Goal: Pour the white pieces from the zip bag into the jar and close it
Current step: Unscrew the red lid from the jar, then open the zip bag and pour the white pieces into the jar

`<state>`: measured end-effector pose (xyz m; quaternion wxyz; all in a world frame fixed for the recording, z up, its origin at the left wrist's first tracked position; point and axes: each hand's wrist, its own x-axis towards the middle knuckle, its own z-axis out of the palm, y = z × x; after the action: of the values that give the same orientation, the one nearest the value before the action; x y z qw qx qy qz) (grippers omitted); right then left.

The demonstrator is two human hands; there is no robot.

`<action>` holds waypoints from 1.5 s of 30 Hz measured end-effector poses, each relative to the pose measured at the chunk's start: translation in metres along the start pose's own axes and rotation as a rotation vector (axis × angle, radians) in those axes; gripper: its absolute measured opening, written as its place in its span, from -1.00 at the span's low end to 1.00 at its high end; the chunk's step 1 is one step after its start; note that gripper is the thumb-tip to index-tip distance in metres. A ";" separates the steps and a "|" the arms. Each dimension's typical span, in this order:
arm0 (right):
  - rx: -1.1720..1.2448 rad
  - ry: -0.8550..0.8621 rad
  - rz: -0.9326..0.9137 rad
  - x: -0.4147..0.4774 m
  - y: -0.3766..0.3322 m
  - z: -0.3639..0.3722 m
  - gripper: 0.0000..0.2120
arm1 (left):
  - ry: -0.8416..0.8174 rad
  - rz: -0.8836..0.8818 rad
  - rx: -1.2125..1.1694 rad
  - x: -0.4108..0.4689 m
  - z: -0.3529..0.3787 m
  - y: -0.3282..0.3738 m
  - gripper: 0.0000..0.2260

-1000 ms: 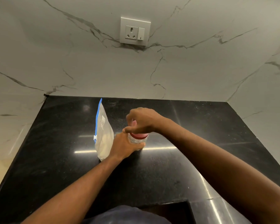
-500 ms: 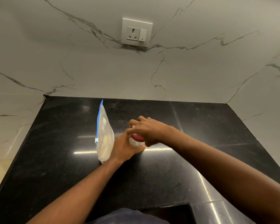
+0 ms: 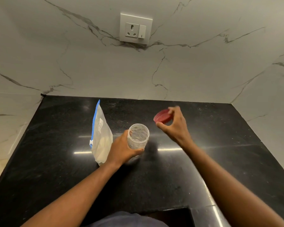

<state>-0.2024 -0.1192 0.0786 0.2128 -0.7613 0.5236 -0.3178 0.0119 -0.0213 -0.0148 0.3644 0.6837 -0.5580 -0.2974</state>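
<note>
While one jar [image 3: 138,136] is open, one lid [image 3: 162,117]

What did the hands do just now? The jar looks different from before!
The right hand lifted the round red plastic lid off the clear dimpled plastic jar and moved it away to the right, still pinching it. The jar's mouth is now open. Unchanged: the left hand keeps gripping the jar, and the clear zip bag with the blue seal stands beside it on the black stone counter.
</note>
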 end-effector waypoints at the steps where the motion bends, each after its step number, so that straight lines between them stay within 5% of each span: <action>1: 0.038 0.054 0.102 -0.012 0.015 0.010 -0.51 | 0.014 -0.003 0.004 0.000 0.001 -0.001 -0.18; 6: 0.032 0.023 0.347 -0.055 0.067 0.047 -0.63 | 0.028 0.001 0.009 -0.002 0.006 -0.003 -0.13; 14: -0.149 -0.176 0.374 -0.067 0.067 0.049 -0.70 | 0.033 -0.032 -0.050 -0.013 0.007 0.010 0.00; 17: -0.108 -0.037 0.205 -0.063 0.045 0.033 -0.80 | 0.098 -0.062 -0.083 -0.038 -0.003 0.029 0.04; 20: 0.041 0.042 -0.067 -0.053 0.003 0.018 -0.89 | 0.140 -0.016 -0.222 -0.074 -0.029 0.046 -0.39; 26: 0.188 -0.209 -0.548 -0.042 -0.102 0.006 -0.90 | 0.408 0.040 -0.195 -0.135 -0.088 0.057 -0.80; 31: -0.059 -0.506 -0.750 -0.029 -0.166 0.026 -0.66 | 0.636 -0.059 -0.155 -0.144 -0.102 0.037 -0.73; 36: -0.317 -0.734 -0.999 -0.013 -0.192 0.053 -0.57 | 0.665 -0.106 -0.177 -0.136 -0.101 0.036 -0.73; 45: -0.397 -0.759 -1.180 0.004 -0.203 0.064 -0.70 | 0.728 -0.015 -0.123 -0.132 -0.101 0.035 -0.84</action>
<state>-0.0222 -0.0507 0.1677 0.0308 -0.9988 -0.0363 0.0073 0.0486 0.1211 0.0710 0.5773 0.7257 -0.3677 -0.0702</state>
